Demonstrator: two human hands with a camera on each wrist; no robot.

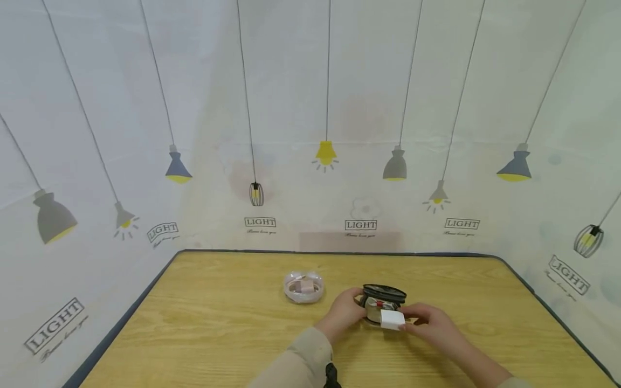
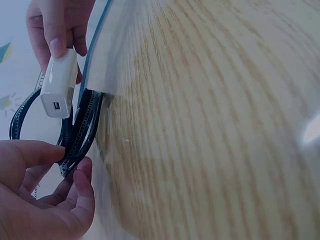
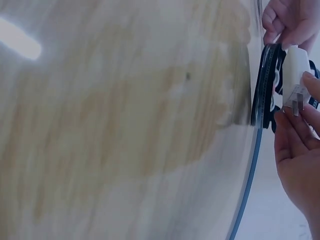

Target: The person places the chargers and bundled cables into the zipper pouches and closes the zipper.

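In the head view a small round pouch [image 1: 385, 292] with black zipper edging stands open on the table, its lid raised. Something with red and pale parts shows inside, too small to make out. My left hand [image 1: 345, 312] grips the pouch's left side; the left wrist view shows thumb and fingers pinching its black rim [image 2: 82, 130]. Between thumb and fingers of my right hand [image 1: 433, 323] is a white USB charger plug [image 1: 392, 319], held in front of the pouch's opening. Its USB port [image 2: 56, 105] faces the left wrist camera, and its metal prongs [image 3: 297, 104] show in the right wrist view.
Left of the pouch sits a clear rounded container [image 1: 289, 296] with a pinkish plug and a coiled cable inside. The wood-grain table [image 1: 218, 323] has a dark blue edge, and a pale curtain [image 1: 291, 108] printed with lamps encloses it at the back and sides.
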